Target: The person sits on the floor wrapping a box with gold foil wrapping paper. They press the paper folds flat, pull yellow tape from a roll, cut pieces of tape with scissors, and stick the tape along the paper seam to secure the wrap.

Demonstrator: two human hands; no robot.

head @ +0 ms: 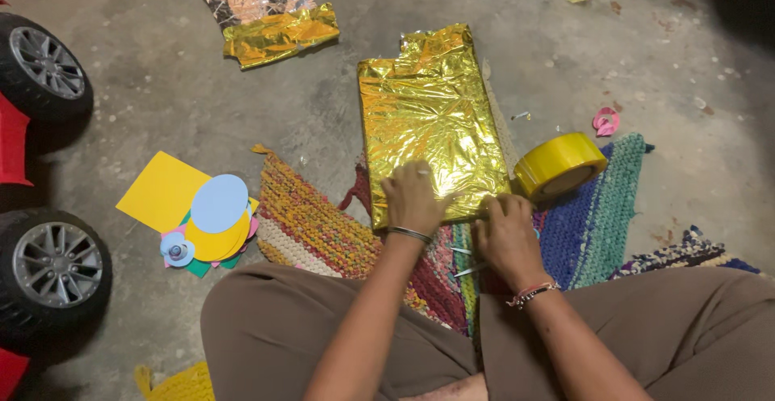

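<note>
The gold-wrapped box lies on the woven mat, its near edge pressed flat by left hand and right hand, open-fingered, keeping foil tight.

A crumpled sheet of gold and silver foil lies on the concrete floor near the top edge of the view. Left of the woven multicoloured rug, a stack of coloured paper cut-outs rests on the floor: a yellow sheet, a light blue oval and a yellow circle on top. A small paper flower sits at the stack's lower left. Two wheels of a red toy car line the left edge. A pink scrap lies beyond the rug's far right corner.
</note>
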